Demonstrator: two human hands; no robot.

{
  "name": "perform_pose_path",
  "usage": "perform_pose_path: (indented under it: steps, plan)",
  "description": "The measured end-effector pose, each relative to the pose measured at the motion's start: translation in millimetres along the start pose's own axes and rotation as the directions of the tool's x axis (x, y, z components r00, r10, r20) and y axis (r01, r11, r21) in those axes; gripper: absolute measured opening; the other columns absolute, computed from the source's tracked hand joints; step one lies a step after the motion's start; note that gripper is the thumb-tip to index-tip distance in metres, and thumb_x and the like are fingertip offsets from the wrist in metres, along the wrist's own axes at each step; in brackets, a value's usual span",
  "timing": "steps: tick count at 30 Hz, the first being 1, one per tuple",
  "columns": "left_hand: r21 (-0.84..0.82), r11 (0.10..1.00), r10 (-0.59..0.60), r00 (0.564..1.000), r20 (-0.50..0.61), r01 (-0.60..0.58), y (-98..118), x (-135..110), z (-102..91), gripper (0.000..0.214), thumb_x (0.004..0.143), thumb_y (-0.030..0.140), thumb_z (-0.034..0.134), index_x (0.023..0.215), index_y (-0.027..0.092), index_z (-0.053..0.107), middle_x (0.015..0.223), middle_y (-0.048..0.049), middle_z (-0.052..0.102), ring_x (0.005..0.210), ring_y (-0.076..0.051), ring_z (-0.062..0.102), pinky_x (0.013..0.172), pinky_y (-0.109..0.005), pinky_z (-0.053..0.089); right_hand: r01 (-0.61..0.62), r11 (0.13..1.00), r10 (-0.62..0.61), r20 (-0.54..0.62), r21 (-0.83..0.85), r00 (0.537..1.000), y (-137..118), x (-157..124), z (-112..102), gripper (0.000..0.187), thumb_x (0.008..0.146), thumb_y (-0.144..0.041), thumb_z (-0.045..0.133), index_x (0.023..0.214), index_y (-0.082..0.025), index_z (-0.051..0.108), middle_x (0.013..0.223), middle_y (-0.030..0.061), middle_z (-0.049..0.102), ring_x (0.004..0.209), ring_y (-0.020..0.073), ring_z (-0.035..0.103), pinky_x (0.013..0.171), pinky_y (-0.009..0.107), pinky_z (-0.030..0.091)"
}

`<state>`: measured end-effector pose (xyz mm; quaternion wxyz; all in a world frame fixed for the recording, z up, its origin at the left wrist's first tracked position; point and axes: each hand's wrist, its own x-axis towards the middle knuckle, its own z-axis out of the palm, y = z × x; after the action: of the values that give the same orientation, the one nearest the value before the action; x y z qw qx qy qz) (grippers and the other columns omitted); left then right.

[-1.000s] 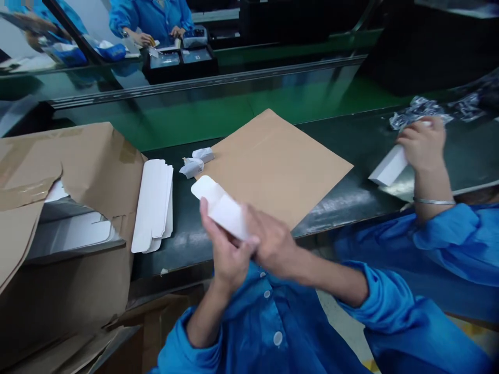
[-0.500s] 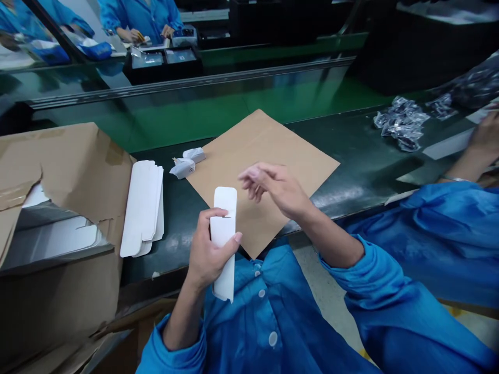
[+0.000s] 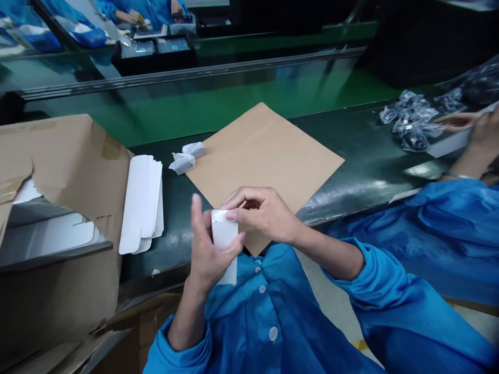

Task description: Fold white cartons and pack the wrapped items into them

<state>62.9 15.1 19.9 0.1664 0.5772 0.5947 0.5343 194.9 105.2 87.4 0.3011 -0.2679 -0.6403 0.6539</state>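
Note:
A slim white carton (image 3: 225, 234) stands roughly upright in front of my blue jacket. My left hand (image 3: 208, 254) grips it around the side, thumb across the front and index finger raised. At the carton's top end, my right hand (image 3: 265, 213) pinches the folded flap between thumb and fingers. Just beyond lies a flat brown cardboard sheet (image 3: 268, 150), turned cornerwise on the dark bench. Two small white wrapped pieces (image 3: 189, 157) rest by its left corner. Flattened white cartons (image 3: 141, 202) are stacked to the left of my hands.
At the left, a torn brown cardboard box (image 3: 66, 150) holds more flat white cartons. Clear-bagged small parts (image 3: 413, 117) lie on the right of the bench, near a co-worker's hand (image 3: 483, 132). Across the green divider, other people work beside a black tray (image 3: 154, 54).
My right hand has come down and left onto the carton's top. The flap that stood up is now folded over. At the right, the co-worker's hand holds a white piece differently.

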Motion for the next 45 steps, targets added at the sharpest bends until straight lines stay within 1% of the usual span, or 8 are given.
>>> perform_pose_path:
  steps: [5, 21, 26, 31, 34, 38, 41, 45]
  plan:
    - [0.199, 0.975, 0.078, 0.99, 0.119, -0.101, 3, 5, -11.3, 0.086, 0.081, 0.034, 0.07, 0.152, 0.032, 0.021, 0.145, -0.0125, 0.048, 0.125, -0.029, 0.055, 0.097, -0.042, 0.052, 0.062, 0.995, -0.067, -0.057, -0.083, 0.996, 6, -4, 2, 0.009, 0.08, -0.024, 0.072, 0.083, -0.016, 0.073, 0.096, 0.0045, 0.069, 0.092, 0.0155, 0.064, 0.077, 0.028, 0.05]
    - [0.126, 0.992, 0.004, 0.982, 0.189, -0.028, 8, 6, -8.3, 0.078, 0.083, 0.037, 0.068, 0.148, 0.03, 0.026, 0.145, -0.0111, 0.048, 0.127, -0.027, 0.054, 0.099, -0.041, 0.05, 0.231, 0.951, -0.249, -0.067, -0.206, 0.966, 16, -13, -3, 0.011, 0.088, -0.023, 0.065, 0.096, -0.019, 0.071, 0.101, 0.0049, 0.071, 0.098, 0.0156, 0.066, 0.086, 0.031, 0.053]
    - [-0.008, 0.999, -0.034, 0.991, 0.13, 0.036, 4, 0, -2.3, 0.058, 0.085, 0.029, 0.065, 0.136, 0.027, 0.039, 0.133, -0.0089, 0.055, 0.12, -0.023, 0.058, 0.097, -0.038, 0.05, 0.49, 0.701, -0.535, 0.073, -0.518, 0.842, 31, -16, -1, 0.02, 0.09, -0.017, 0.056, 0.105, -0.018, 0.069, 0.11, 0.0099, 0.069, 0.105, 0.0187, 0.063, 0.093, 0.038, 0.053]
    - [-0.206, 0.957, -0.212, 0.977, -0.009, 0.205, 0, 5, 6.3, 0.052, 0.08, 0.03, 0.071, 0.125, 0.025, 0.047, 0.126, -0.0075, 0.058, 0.116, -0.022, 0.06, 0.096, -0.036, 0.05, 0.481, 0.662, -0.399, 0.273, -0.574, 0.875, 23, 5, -7, 0.026, 0.095, -0.022, 0.048, 0.114, -0.019, 0.065, 0.117, 0.0079, 0.067, 0.114, 0.019, 0.059, 0.099, 0.039, 0.049]
    - [-0.53, 0.781, -0.459, 0.879, -0.127, 0.331, -12, 20, 12.8, 0.046, 0.082, 0.04, 0.067, 0.12, 0.025, 0.046, 0.107, -0.0045, 0.063, 0.098, -0.021, 0.067, 0.086, -0.036, 0.054, 0.351, 0.633, -0.236, 0.26, -0.69, 0.936, 11, 55, -8, 0.023, 0.095, -0.029, 0.051, 0.111, -0.019, 0.063, 0.108, 0.0057, 0.068, 0.099, 0.0195, 0.063, 0.086, 0.036, 0.051]
    - [-0.785, 0.556, -0.644, 0.738, -0.2, 0.273, -34, 37, 16.8, 0.035, 0.085, 0.042, 0.057, 0.114, 0.024, 0.049, 0.1, -0.0029, 0.064, 0.092, -0.018, 0.067, 0.084, -0.033, 0.053, 0.275, 0.196, -0.232, 0.228, -0.941, 0.946, 15, 147, 14, 0.026, 0.092, -0.02, 0.051, 0.116, -0.015, 0.06, 0.117, 0.0128, 0.06, 0.107, 0.0276, 0.054, 0.083, 0.04, 0.045]
    - [-0.77, 0.582, -0.634, 0.739, -0.228, 0.261, -43, 37, 12.6, 0.033, 0.083, 0.035, 0.056, 0.112, 0.022, 0.05, 0.102, -0.004, 0.064, 0.096, -0.017, 0.066, 0.089, -0.032, 0.051, 0.364, -0.017, -0.148, 0.363, -0.931, 0.92, 29, 187, 41, 0.025, 0.092, -0.011, 0.045, 0.108, -0.01, 0.064, 0.118, 0.0177, 0.057, 0.111, 0.0295, 0.049, 0.084, 0.04, 0.041]
    - [-0.704, 0.64, -0.604, 0.768, -0.213, 0.308, -51, 27, 3.4, 0.039, 0.077, 0.035, 0.068, 0.109, 0.02, 0.051, 0.099, -0.0051, 0.065, 0.092, -0.016, 0.065, 0.085, -0.031, 0.051, 0.449, 0.017, -0.153, 0.442, -0.893, 0.884, 32, 169, 30, 0.024, 0.095, -0.014, 0.042, 0.102, -0.015, 0.065, 0.116, 0.0116, 0.061, 0.112, 0.0246, 0.049, 0.088, 0.035, 0.039]
